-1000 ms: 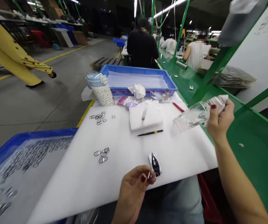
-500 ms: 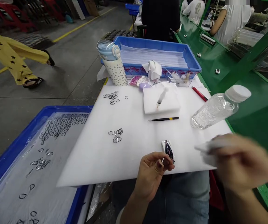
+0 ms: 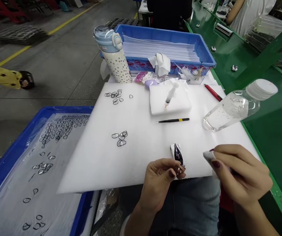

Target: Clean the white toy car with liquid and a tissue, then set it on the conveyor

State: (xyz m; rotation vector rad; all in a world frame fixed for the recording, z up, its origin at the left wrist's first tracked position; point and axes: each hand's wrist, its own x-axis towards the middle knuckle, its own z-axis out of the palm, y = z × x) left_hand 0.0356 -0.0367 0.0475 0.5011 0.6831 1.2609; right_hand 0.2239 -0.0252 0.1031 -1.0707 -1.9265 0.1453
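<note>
right hand point(image 3: 239, 175) lowered pinching white wipe point(image 3: 208, 156), left hand point(image 3: 159, 178) pinching small ring point(image 3: 179, 169) beside it

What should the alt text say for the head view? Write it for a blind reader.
The left hand pinches a small ring beside a small white-and-dark part on a white foam sheet; the right hand holds a white wipe. A clear bottle stands behind.
</note>
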